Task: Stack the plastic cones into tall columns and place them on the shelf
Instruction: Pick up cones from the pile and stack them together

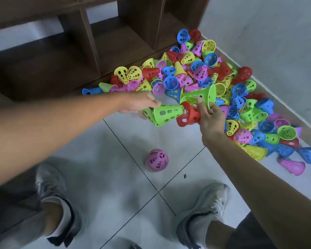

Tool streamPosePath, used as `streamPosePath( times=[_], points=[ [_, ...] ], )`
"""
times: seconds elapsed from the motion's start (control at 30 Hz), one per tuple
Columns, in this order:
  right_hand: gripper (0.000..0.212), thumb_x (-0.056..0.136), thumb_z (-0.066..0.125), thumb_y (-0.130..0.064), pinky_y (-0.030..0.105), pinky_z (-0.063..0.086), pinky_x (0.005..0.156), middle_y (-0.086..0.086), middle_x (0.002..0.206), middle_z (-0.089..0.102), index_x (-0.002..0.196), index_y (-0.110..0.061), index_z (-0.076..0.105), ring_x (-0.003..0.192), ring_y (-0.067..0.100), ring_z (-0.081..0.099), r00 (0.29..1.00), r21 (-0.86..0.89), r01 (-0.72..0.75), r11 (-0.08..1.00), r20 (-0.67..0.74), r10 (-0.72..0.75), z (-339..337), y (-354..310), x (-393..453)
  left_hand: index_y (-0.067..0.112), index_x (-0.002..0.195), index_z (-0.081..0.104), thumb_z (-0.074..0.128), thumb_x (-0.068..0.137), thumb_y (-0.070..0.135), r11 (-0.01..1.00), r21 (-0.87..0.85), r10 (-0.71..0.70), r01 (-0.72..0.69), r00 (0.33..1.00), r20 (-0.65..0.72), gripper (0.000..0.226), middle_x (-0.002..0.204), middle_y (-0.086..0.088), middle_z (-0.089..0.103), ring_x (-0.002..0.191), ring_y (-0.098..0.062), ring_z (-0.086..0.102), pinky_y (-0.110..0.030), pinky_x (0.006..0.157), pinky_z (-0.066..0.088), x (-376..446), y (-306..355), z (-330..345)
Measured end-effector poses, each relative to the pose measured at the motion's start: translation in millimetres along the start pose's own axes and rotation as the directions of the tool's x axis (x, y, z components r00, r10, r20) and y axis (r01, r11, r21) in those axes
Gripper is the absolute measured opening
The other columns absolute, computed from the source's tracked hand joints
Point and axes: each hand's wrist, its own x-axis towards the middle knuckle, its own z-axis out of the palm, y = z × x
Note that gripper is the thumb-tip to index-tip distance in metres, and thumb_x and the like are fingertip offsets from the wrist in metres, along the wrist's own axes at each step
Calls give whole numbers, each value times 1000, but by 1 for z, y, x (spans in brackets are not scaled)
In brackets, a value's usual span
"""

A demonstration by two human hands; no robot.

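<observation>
Between our hands, left fingers (155, 103) grip green cones (162, 115), right fingers (198, 101) pinch a red cone (189, 115); both grips partly hidden.

Both hands, left (139, 105) and right (211, 116), grip.

Cone heap (205, 83): mixed blue, red, yellow, pink-purple, lime green, all perforated with holes. Cones in left hand (162, 114): lime green. Cone in right hand (188, 115): red; second one there (201, 95) lime green. Lone cone on floor (157, 160): pink. Shelf (101, 42): dark brown wood grain. Floor tiles (115, 177): pale grey-white, dark grout lines. Shoes (203, 211): grey-white.
</observation>
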Motion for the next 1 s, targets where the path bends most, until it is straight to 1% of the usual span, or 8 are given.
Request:
streamPosePath(
  times=[0.1,0.2,0.3,0.4,0.57,0.73,0.83,1.0],
  points=[
    [25,89,73,-45,43,58,91,3,90,72,82,-31,53,76,15,66,1000,71,13,997,15,-15,-14,-1,-16,0,149,40,44,108,30,991,136,-19,12,999,45,51,161,-8,35,129,-13,46,-36,102,49,-20,21,1],
    [29,82,75,-55,49,56,94,13,100,74,81,-31,59,81,21,67,998,22,54,998,12,-55,-27,-1,-35,3,148,43,46,108,31,976,218,-37,15,995,95,50,156,-8,43,127,-12,53,-35,101,50,-31,30,3],
    [22,89,72,-47,25,55,82,8,95,73,83,-28,65,77,9,66,994,-32,111,993,23,-110,-40,3,-52,4,136,56,45,108,31,945,325,-77,24,985,153,40,139,-8,62,116,-12,63,-34,99,53,-37,31,2],
    [27,94,69,-38,3,39,59,-6,82,63,99,-12,65,61,-10,55,980,-117,198,973,49,-194,-47,14,-66,3,134,58,45,108,31,908,417,-108,51,987,115,40,140,-9,61,127,-20,59,-34,95,54,-48,29,-6],
    [21,89,74,-41,22,52,80,3,97,70,94,-25,62,92,17,65,973,-205,230,951,56,-223,-36,37,-77,3,120,66,45,108,32,856,504,-157,112,987,47,38,119,-9,73,110,-16,69,-38,99,54,-62,38,-16],
    [36,88,75,-39,6,43,71,3,99,70,105,-7,70,89,14,64,974,-290,228,930,73,-216,-13,68,-89,8,115,67,46,108,34,851,513,-161,113,986,48,34,106,-4,78,103,-15,73,-40,101,54,-63,48,-14],
    [24,85,79,-30,16,45,79,-5,94,63,97,-11,72,88,12,60,950,-310,312,898,67,-306,-4,75,-97,10,115,70,53,104,39,833,538,-197,131,978,66,35,108,-5,77,102,-17,73,-39,97,56,-58,39,-28],
    [19,85,80,-25,3,35,80,3,96,65,94,-9,72,85,-6,52,848,-360,529,768,238,-473,3,65,-94,24,113,73,82,68,67,827,518,-244,218,970,-17,64,113,-3,76,102,-25,74,-50,88,60,-40,3,-60]
  ],
)
